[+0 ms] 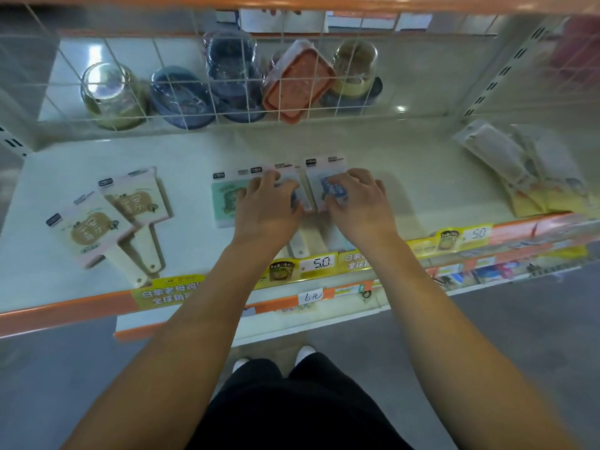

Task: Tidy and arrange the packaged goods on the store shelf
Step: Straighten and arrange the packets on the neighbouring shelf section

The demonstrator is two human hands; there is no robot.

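- The left hand (271, 203) covers most of a flat carded pack (287, 177), its fingers curled over the pack's face; the print beneath is hidden.
- The right hand (355, 198) grips a blue-labelled pack (319, 180) likewise, apparently pinching its edge.
- A green-labelled pack (224, 199) lies just beside the left hand.
- 2 pink-backed packs (110, 212) with cream handles overlap, well apart, on the pale smooth shelf (422, 177).
- Blurred containers (227, 76) sit behind a wire grid.

Two packs (107, 219) lie left of three side-by-side packs (227, 199).
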